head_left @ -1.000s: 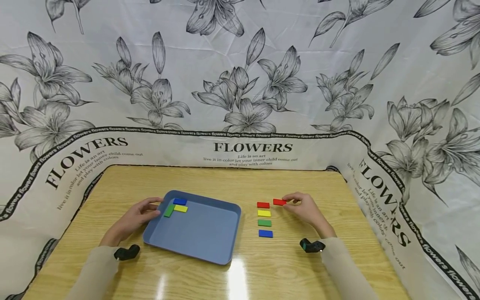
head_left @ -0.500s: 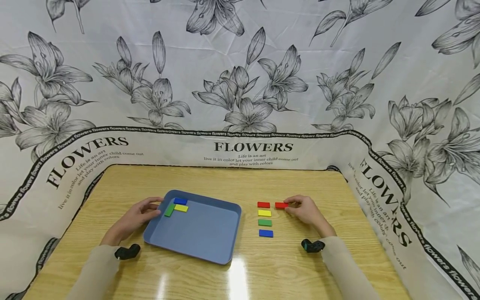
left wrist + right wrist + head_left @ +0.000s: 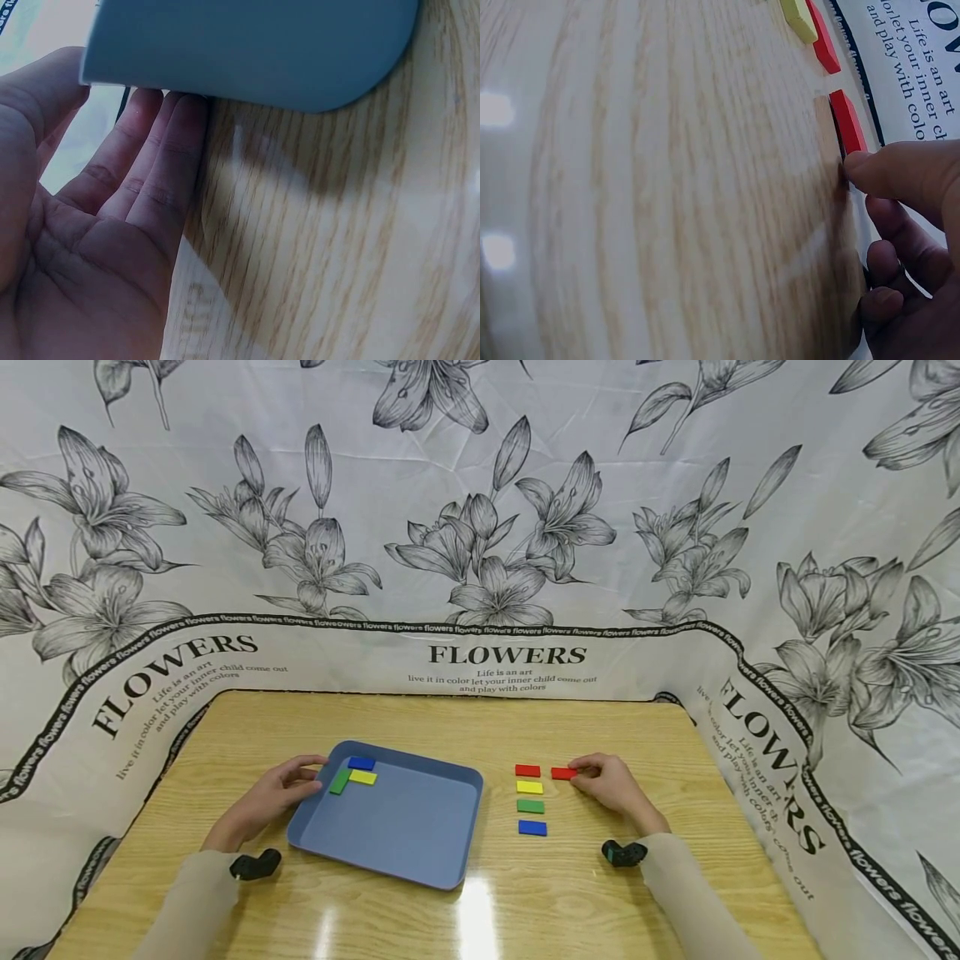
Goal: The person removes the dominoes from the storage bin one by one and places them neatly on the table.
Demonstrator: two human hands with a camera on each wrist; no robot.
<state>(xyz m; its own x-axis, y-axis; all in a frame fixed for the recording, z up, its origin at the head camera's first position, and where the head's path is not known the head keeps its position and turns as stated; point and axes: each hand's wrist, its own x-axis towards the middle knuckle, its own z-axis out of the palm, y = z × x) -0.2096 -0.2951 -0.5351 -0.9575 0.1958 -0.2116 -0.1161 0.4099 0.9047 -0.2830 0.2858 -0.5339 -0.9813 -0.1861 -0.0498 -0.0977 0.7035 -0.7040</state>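
My left hand holds the left rim of a blue-grey tray. In the left wrist view its thumb lies at one side of the tray wall and the fingertips meet the lower edge. Inside the tray's far left corner lie a blue block, a yellow block and a green block. My right hand pinches the right end of a flat red block at the tabletop, thumb in front. Left of it, slightly apart, lies another red block.
Below that second red block, a column continues with a yellow block, a green block and a blue block. They lie on the wooden table, right of the tray. A flowered cloth hangs around the table's far and side edges.
My right hand has brought the red block down and slightly toward me, level with the other red block. The left hand and the tray have stayed in place.
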